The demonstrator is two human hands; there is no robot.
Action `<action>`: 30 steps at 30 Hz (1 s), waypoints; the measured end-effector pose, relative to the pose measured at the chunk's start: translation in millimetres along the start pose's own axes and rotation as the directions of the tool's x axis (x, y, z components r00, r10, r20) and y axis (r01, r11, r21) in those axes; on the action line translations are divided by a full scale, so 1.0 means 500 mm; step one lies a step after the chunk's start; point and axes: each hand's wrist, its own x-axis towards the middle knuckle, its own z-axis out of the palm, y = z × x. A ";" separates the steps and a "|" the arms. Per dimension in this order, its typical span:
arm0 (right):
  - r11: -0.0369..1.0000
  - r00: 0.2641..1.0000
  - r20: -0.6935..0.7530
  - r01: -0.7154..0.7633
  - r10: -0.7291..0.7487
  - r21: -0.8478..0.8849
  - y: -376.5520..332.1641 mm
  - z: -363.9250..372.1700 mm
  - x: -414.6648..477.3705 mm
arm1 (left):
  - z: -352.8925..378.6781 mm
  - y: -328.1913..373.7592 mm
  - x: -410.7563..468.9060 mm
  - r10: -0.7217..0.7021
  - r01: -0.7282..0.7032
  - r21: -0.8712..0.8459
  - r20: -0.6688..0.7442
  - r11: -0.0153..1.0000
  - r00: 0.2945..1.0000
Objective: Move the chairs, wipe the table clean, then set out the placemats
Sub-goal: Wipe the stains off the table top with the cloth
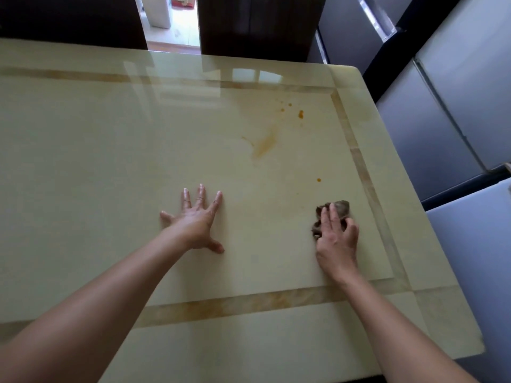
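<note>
Fingers [201, 193] of the left hand [193, 222] lie spread flat on the glossy table [110, 161], holding nothing. At its three o'clock, the right hand [336, 241] curls over a crumpled brown cloth [336, 207]. Wiping looks underway, not finished: an orange smear [264, 146] and orange spots [300, 114] lie toward one o'clock. Dark chairs [257, 23] stand at twelve o'clock. No placemats are in view yet.

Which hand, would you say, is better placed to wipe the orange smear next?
Right, I'd say: the right hand grips the cloth; the left hand lies flat on the table, empty.
</note>
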 end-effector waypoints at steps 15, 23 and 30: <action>0.869 0.868 -0.035 0.496 -0.495 -0.001 -0.251 -0.037 0.009 | 0.005 0.000 0.007 -0.001 0.001 -0.009 -0.001 1.000 1.000; 1.000 1.000 -0.027 -0.005 0.004 -0.022 -0.044 -0.073 0.111 | 0.004 -0.003 0.005 0.000 0.000 -0.010 0.005 1.000 1.000; 0.999 1.000 0.018 -0.014 0.013 0.036 -0.033 -0.060 0.141 | 0.004 -0.001 0.009 -0.015 0.015 -0.027 0.004 1.000 1.000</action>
